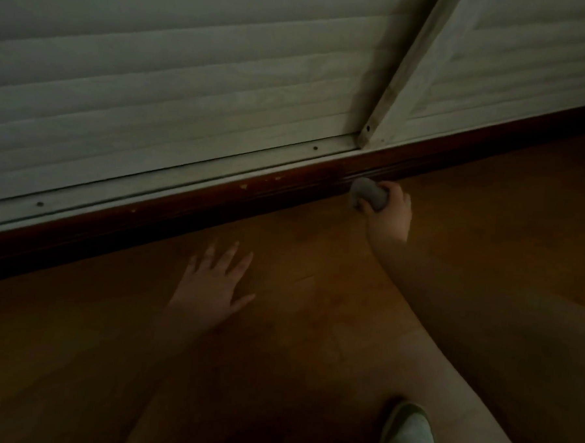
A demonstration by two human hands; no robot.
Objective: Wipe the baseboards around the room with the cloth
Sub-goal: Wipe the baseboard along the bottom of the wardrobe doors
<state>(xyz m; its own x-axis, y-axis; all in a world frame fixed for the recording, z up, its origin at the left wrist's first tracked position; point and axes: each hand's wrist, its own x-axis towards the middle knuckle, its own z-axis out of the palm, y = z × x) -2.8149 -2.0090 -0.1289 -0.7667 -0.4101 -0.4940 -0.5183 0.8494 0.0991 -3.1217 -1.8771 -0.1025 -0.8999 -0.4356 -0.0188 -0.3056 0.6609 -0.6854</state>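
right hand (pixel 388 209) presses a balled cloth (pixel 368 195) against the dark baseboard (pixel 217 200).
its fingers curl tightly round the wad, which sits just ahead of the knuckles and touches the moulding under the white frame post (pixel 398 81); the left hand (pixel 213 281) lies flat and spread on the wooden floor (pixel 313 324), holding nothing. judged best: keep steady pressure through the cloth, follow the grooves, and sweep away from the grip toward the chipped stretch.

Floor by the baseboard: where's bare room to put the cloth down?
Bare floor lies between the left hand, flat on the boards, and the right forearm. More lies left of the left hand, along the baseboard. It is crowded where the right hand presses the cloth to the baseboard, and near the shoe.
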